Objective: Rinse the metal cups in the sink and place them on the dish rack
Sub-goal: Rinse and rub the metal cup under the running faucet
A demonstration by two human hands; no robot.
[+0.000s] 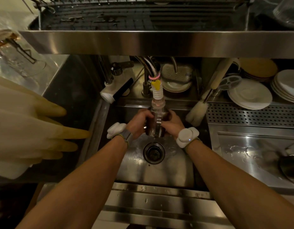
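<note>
A shiny metal cup (155, 125) is held upright over the sink (159, 172), right under the white ribbed faucet nozzle (157, 93). My left hand (139, 123) grips the cup's left side and my right hand (171, 124) grips its right side. Water runs down past the cup toward the drain (153, 152). The dish rack (134, 15) sits on the steel shelf above, its dark drip tray wet.
Pale rubber gloves (35, 128) hang close at the left. A white bottle brush (196, 111) leans at the sink's right edge. Stacked white plates (249, 95) and a perforated steel tray (252, 114) lie at the right, with a dark pan (290, 167) lower right.
</note>
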